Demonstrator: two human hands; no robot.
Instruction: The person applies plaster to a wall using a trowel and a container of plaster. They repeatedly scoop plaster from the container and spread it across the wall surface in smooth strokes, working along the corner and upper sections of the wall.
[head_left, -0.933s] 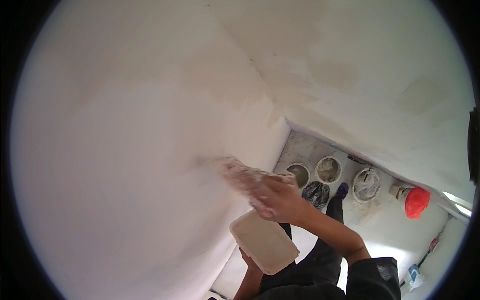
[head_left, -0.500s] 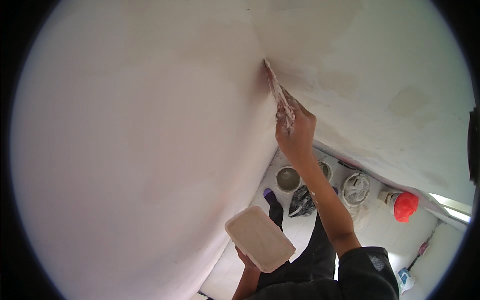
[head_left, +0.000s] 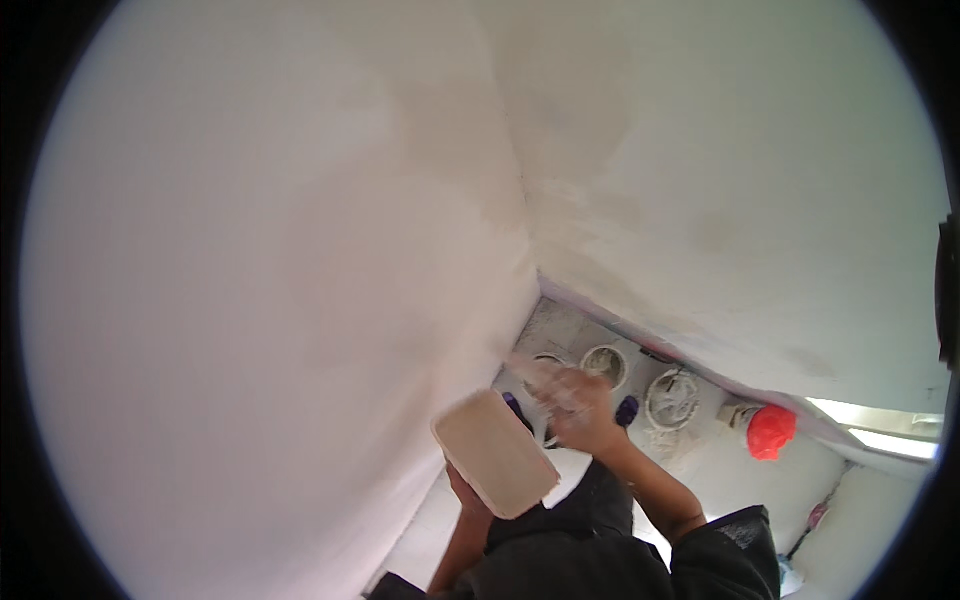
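The left hand [head_left: 468,497] has hold of a pale tray [head_left: 495,453] by its lower left side. Most of its fingers hide behind the tray, so I cannot tell how far they spread. The right hand [head_left: 590,412] is blurry, but it seems closed around a pale, flat tool [head_left: 538,372].

The tray is in the lower middle of the frame, tipped on a slant. It looks stiff and quite light, and any wet stuff on it could make it slippery. A good place to hold it is probably underneath, near the middle, with the rim left free. The tool looks thin and is best held at the hand end.

The left forearm comes almost straight up from the bottom edge. The right forearm slants up and left from the dark sleeve [head_left: 725,555] at the lower right.
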